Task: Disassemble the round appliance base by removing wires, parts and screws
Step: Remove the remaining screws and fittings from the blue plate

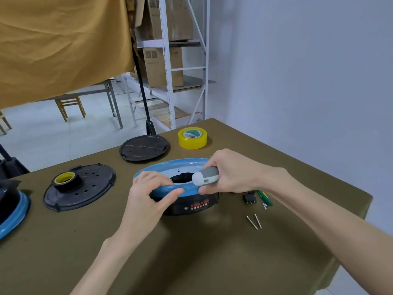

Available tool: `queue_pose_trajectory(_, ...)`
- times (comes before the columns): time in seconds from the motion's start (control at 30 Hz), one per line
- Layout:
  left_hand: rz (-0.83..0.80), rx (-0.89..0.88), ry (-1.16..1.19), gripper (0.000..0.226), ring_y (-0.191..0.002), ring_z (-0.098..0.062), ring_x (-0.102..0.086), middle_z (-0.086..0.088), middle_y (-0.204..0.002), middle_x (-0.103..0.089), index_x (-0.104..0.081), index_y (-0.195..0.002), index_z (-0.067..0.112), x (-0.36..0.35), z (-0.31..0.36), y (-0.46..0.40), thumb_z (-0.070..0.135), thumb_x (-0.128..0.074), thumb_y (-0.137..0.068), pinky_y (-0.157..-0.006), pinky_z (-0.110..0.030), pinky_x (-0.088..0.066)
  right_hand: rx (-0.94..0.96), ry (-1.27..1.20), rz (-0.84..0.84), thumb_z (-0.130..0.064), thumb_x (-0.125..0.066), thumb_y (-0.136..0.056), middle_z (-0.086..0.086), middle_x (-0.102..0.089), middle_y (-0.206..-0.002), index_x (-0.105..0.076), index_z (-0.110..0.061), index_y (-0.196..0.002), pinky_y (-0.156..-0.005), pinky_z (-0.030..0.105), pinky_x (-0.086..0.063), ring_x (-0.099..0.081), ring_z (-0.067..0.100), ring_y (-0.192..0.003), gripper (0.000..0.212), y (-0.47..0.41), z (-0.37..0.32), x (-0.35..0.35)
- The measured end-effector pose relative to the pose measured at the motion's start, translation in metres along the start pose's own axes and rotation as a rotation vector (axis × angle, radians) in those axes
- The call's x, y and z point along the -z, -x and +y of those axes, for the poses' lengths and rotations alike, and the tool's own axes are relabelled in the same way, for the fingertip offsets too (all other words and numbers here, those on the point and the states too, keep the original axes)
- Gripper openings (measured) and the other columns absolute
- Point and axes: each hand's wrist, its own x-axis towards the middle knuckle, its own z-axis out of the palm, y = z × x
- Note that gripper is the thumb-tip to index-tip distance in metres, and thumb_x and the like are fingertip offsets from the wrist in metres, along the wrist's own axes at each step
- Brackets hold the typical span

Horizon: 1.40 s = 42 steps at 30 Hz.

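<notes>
Blue-rimmed and black below, the round appliance base (187, 201) is sitting mid-table, toward the right edge; I am pinching its near rim with my left hand (152, 193) while my right hand (229, 173) is gripping a grey electric screwdriver (205, 176) over it. Two loose screws (254, 221) are lying beside it, nearer the right edge

Blue-rimmed part (12, 218) cut off left

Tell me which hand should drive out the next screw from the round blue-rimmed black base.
Right, probably: the right hand already grips the grey-and-white electric screwdriver over the base, while the left hand steadies its rim.
</notes>
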Motion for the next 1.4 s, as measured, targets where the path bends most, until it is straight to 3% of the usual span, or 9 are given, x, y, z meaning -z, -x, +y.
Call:
queue_pose_trajectory(0.1,0.163,-0.058,-0.04,0.03,-0.118,-0.01,-0.051,0.008,-0.117,-0.061,-0.063,-0.108,0.018,0.0,0.008,0.004,0.032,-0.081,-0.088,-0.103,-0.019,-0.037,-0.015,-0.111,0.073,-0.035,-0.083,-0.082,-0.011,-0.047,-0.053,-0.06,-0.02,-0.061,-0.05,0.024,-0.03,-0.04,0.008,-0.049,0.034,-0.009,0.004,0.006)
queue_pose_trajectory(0.23,0.234,-0.222,-0.076,0.011,-0.094,-0.011,-0.058,0.012,-0.094,-0.061,-0.061,-0.095,0.021,-0.01,0.01,0.015,0.02,-0.071,-0.09,-0.089,-0.034,-0.044,-0.154,-0.268,0.233,-0.036,-0.084,-0.081,-0.013,-0.035,-0.044,-0.041,-0.019,-0.055,-0.043,0.015,-0.025,-0.031,0.005,-0.041,0.053,-0.031,0.015,0.021)
queue_pose_trajectory(0.4,-0.002,-0.01,0.109,0.029,-0.096,-0.011,-0.066,0.017,-0.096,-0.07,-0.07,-0.109,0.029,-0.029,0.012,0.013,0.006,-0.076,-0.092,-0.092,-0.047,-0.052,-0.39,-0.376,0.316,-0.035,-0.084,-0.079,-0.01,-0.047,-0.042,-0.049,-0.017,-0.064,-0.045,0.017,-0.037,-0.043,0.005,-0.038,0.042,-0.058,0.034,0.049)
queue_pose_trajectory(0.57,-0.046,0.094,0.234,0.034,-0.104,-0.014,-0.068,0.016,-0.101,-0.075,-0.069,-0.119,0.029,-0.044,0.023,0.001,0.002,-0.065,-0.099,-0.094,-0.017,-0.047,-0.442,-0.505,0.313,-0.03,-0.082,-0.081,-0.004,-0.046,-0.05,-0.05,-0.016,-0.064,-0.05,0.022,-0.038,-0.043,0.012,-0.048,0.038,-0.057,0.048,0.057)
queue_pose_trajectory(0.77,-0.007,0.213,0.384,0.03,-0.104,-0.009,-0.07,0.016,-0.108,-0.076,-0.068,-0.128,0.025,-0.062,0.039,-0.01,0.013,-0.068,-0.1,-0.092,-0.012,-0.049,-0.45,-0.499,0.349,-0.03,-0.079,-0.082,-0.008,-0.045,-0.046,-0.049,-0.018,-0.065,-0.047,0.02,-0.036,-0.041,0.01,-0.047,0.037,-0.05,0.046,0.05)
queue_pose_trajectory(0.93,0.175,0.537,0.644,0.016,-0.094,-0.015,-0.079,-0.002,-0.095,-0.083,-0.078,-0.108,0.009,-0.06,0.045,-0.01,0.003,-0.068,-0.099,-0.08,-0.017,-0.058,-0.271,-0.147,0.472,-0.041,-0.079,-0.081,-0.011,-0.038,-0.038,-0.04,-0.02,-0.055,-0.041,0.018,-0.026,-0.034,0.006,-0.037,0.051,-0.041,0.019,0.022)
queue_pose_trajectory(1.03,-0.045,0.883,0.894,0.02,-0.096,-0.023,-0.08,-0.019,-0.101,-0.08,-0.071,-0.116,-0.008,-0.035,0.032,-0.006,-0.003,-0.063,-0.098,-0.076,-0.025,-0.064,-0.076,0.165,0.454,-0.044,-0.074,-0.085,-0.009,-0.042,-0.048,-0.043,-0.023,-0.054,-0.046,0.022,-0.028,-0.043,0.009,-0.045,0.049,-0.033,0.0,-0.001)
queue_pose_trajectory(1.17,-0.518,1.316,1.302,0.038,-0.124,-0.036,-0.068,-0.029,-0.135,-0.066,-0.063,-0.131,-0.014,-0.004,0.01,0.004,-0.001,-0.053,-0.096,-0.098,-0.047,-0.06,0.062,0.387,0.333,-0.042,-0.07,-0.087,-0.002,-0.053,-0.061,-0.046,-0.024,-0.062,-0.057,0.034,-0.033,-0.045,0.023,-0.06,0.039,-0.016,-0.008,-0.027)
queue_pose_trajectory(1.4,-0.601,1.318,1.494,0.067,-0.138,-0.042,-0.055,-0.031,-0.15,-0.051,-0.05,-0.142,-0.016,-0.01,-0.006,0.036,0.012,-0.063,-0.083,-0.118,-0.052,-0.042,0.017,0.173,0.269,-0.041,-0.074,-0.086,-0.004,-0.051,-0.056,-0.052,-0.02,-0.062,-0.051,0.029,-0.032,-0.045,0.014,-0.053,0.038,0.011,0.002,-0.064)
